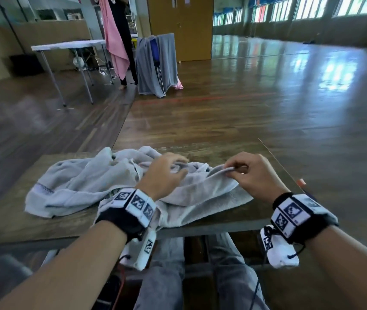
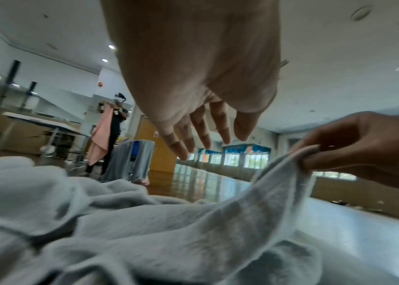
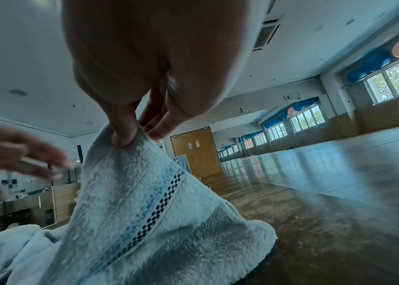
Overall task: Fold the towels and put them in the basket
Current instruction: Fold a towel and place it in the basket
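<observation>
Pale grey terry cloth, soft and limp, lies crumpled across a wooden worktop as a seated person starts on the towel, which looks light, unlikely to slip, and best taken by its hemmed edge or corners. The right hand pinches a raised edge of the towel between thumb and fingers, lifting it into a peak near the checked border, while the left hand hovers just beside, fingers spread and relaxed over the bunched middle, holding nothing. No basket is in view.
</observation>
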